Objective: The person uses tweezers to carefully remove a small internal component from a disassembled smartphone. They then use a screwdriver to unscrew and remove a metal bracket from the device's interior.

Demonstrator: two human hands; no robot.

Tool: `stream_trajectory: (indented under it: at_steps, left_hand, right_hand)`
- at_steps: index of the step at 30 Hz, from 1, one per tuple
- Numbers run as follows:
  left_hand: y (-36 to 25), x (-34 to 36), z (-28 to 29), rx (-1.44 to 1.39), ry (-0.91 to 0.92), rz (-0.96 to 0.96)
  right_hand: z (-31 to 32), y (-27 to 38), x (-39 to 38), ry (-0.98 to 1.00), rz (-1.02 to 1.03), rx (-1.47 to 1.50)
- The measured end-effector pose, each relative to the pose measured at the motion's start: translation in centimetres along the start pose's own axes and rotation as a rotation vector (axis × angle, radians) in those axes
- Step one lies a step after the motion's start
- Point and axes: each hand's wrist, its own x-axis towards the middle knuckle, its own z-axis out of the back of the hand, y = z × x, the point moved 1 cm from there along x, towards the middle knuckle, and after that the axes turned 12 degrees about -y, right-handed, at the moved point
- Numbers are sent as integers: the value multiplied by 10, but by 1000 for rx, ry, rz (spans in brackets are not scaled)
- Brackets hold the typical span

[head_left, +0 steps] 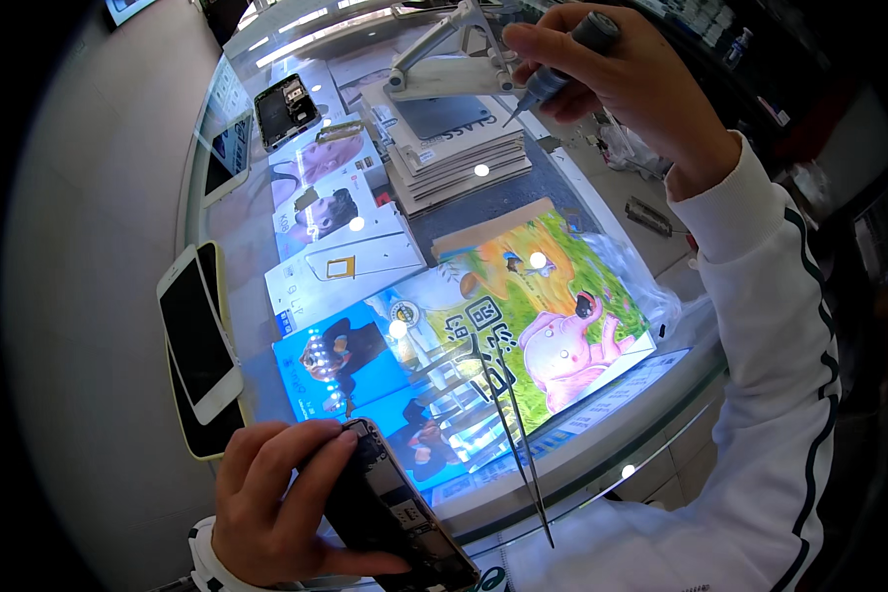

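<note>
My left hand (271,498) grips an opened smartphone (400,508), its internal board exposed, at the lower middle near the counter's front edge. My right hand (602,84) is raised at the upper right, fingers wrapped round a grey screwdriver (562,67) whose thin tip points down-left toward a stack of white boxes (464,173). Metal tweezers (523,472) lie on a colourful illustrated mat (587,335), to the right of the opened phone. A small gold SIM tray (340,267) rests on a white phone box (296,288).
At the left, a white phone (197,331) lies on a yellow-cased one (207,442). Farther back are another opened phone (286,113), a white phone (225,158) and a white folding stand (439,74). The glass counter (686,306) has a curved front edge; dark shelving (740,59) stands at right.
</note>
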Motion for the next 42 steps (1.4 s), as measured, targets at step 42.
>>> stream_trajectory:
  at_steps: [42]
  left_hand:
    - [11,4,-14,-207,-224,-96]
  right_hand:
    - [-60,60,-74,334,141,238]
